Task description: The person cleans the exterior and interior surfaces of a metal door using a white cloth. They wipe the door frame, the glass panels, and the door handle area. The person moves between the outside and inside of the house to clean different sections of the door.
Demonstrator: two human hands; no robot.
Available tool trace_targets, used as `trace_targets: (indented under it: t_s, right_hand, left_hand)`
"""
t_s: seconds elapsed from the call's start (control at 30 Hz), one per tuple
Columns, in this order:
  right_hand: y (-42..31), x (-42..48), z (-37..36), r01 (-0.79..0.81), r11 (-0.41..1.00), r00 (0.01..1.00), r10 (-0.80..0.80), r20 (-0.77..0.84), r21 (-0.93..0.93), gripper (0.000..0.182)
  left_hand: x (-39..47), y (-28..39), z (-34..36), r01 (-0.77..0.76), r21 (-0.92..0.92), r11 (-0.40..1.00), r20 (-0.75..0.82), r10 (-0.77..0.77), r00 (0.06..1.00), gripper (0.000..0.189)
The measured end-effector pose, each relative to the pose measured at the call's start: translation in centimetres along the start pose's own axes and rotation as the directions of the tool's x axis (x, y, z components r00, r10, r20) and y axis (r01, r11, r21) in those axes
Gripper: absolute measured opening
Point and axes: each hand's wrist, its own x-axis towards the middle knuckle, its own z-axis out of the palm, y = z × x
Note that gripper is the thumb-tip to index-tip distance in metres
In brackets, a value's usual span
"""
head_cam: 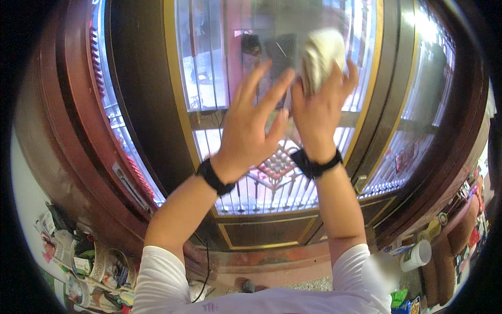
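In front of me stands a glass door pane (231, 78) in a dark frame with gold-coloured trim (171, 51). My right hand (319, 112) grips a folded whitish cloth (323, 53), raised towards the upper right of the pane. The cloth looks blurred, and whether it touches the glass I cannot tell. My left hand (251, 125) is held up before the glass, fingers spread and holding nothing. Black bands circle both wrists. Behind the glass, a metal grille (270, 190) with upright bars and a diamond-shaped panel shows.
Baskets with mixed small items (98, 267) stand at the lower left. A black cable (207, 267) hangs near the door's lower left. At the lower right are a white bucket (417, 255) and a brown sofa-like seat (451, 243) with things on it. A second glazed panel (423, 94) adjoins the right side.
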Motion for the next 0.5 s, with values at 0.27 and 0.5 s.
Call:
trace_targets:
  t_s: [0.27,0.5]
  right_hand:
    - [-2.5,6.1,21.3,0.548,0.813,0.799,-0.578,0.164,0.196,0.038]
    - [-3.7,7.3,22.7,0.592,0.805,0.804,-0.593,0.046,0.037,0.031]
  left_hand:
    - [6.2,-14.0,-1.5,-0.024,0.486,0.874,-0.223,0.151,0.963,0.050]
    - [7.8,-19.8,-0.6,0.263,0.652,0.711,-0.374,0.000,0.927,0.050]
